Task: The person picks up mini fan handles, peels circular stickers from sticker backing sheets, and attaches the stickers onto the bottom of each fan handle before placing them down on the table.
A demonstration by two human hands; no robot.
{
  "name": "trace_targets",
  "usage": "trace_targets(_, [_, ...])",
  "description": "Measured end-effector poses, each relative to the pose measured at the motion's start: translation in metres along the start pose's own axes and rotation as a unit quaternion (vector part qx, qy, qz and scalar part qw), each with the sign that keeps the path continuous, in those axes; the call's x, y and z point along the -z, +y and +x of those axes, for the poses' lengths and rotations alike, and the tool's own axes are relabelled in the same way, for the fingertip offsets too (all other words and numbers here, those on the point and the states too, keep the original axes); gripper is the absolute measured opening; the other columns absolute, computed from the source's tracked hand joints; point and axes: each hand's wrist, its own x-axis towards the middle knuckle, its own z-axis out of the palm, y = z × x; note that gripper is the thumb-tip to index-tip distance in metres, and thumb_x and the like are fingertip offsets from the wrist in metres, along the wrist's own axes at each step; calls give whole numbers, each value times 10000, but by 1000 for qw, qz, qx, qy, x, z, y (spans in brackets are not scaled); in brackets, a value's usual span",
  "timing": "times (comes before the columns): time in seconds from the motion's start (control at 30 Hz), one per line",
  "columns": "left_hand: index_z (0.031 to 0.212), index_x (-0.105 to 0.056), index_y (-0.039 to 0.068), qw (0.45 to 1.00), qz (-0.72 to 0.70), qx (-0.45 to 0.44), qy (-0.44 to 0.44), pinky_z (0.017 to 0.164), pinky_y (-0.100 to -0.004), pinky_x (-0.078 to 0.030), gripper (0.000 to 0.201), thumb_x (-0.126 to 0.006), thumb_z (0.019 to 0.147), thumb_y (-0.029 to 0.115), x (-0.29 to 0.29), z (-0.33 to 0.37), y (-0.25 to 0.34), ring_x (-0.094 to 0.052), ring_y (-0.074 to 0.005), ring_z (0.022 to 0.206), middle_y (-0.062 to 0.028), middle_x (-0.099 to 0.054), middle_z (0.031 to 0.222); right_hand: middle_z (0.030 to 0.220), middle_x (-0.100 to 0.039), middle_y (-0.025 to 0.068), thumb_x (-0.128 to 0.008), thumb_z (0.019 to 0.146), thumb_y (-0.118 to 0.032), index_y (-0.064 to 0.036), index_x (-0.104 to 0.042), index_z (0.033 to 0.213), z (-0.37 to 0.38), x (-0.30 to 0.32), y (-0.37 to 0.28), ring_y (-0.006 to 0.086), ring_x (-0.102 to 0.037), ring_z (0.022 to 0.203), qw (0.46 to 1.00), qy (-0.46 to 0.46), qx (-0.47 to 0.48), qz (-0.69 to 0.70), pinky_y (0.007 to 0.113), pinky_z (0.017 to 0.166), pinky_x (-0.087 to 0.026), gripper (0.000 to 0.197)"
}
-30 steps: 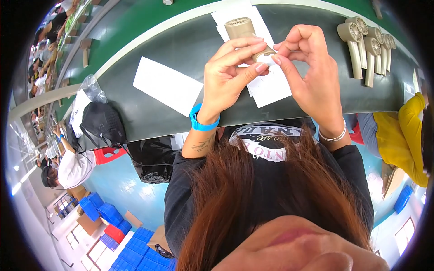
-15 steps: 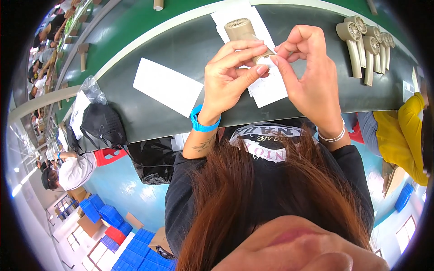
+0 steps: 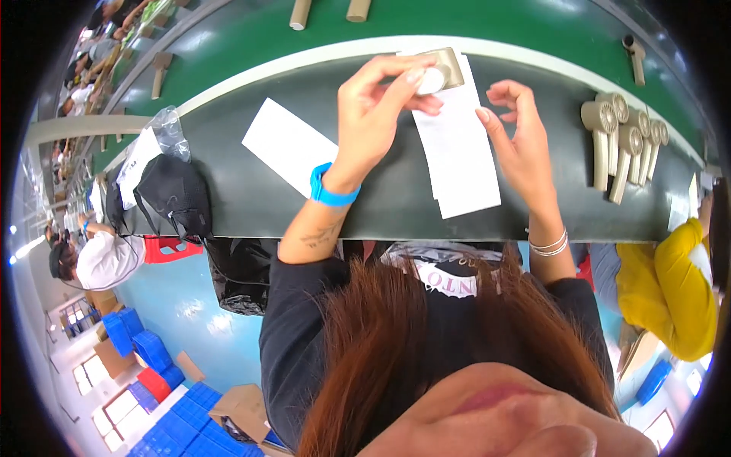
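Note:
My left hand (image 3: 373, 110) is closed around a beige handheld fan (image 3: 451, 68), holding it above the far end of the white sheets (image 3: 457, 156). A pale round end of the fan faces me, and my fingers hide part of the body. To the right of the sheets, my right hand (image 3: 519, 141) is raised over the dark table, its fingers apart and slightly bent, with nothing in them. Several matching beige fans (image 3: 630, 141) lie grouped on the table to the right of this hand.
Another white sheet (image 3: 282, 145) lies left of my left forearm. A black bag (image 3: 173, 199) and clear plastic (image 3: 169, 133) sit at the table's left end. Beyond the pale rail runs a green belt (image 3: 487, 19) carrying several beige pieces. A person in yellow (image 3: 659, 282) is at the right.
My right hand has come away from the fan and moved lower right. My left hand has tilted the fan and carried it farther off, so its pale end now faces me.

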Motion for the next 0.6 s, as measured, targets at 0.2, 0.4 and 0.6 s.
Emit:
trace_targets(0.2, [934,-614,-24,999,7,-27,-19,597,-250,-508,219,-725,789,97,-2,118,-40,-615,-134,662,-81,-656,829,1047,-555,101,-652,847,-127,1,-520,1084,13,-27,36,215,-553,974,999,6,-5,-39,317,798,-451,300])
trace_targets(0.4, [901,-614,-6,948,255,-184,36,615,-240,-471,266,-778,727,111,30,196,-98,-567,-109,706,-43,-614,816,1092,-537,110,-637,839,-89,-26,-540,1051,18,-36,53,245,-550,984,999,-18,-17,-46,329,787,-457,241])
trace_targets(0.6, [1119,-573,58,716,681,-147,54,926,-458,-385,367,-665,791,195,85,179,-96,-486,-397,1065,-224,-502,1177,1116,-529,118,-601,828,-19,-31,-571,1013,18,-32,66,272,-555,991,998,-20,-18,-60,321,801,-466,188])
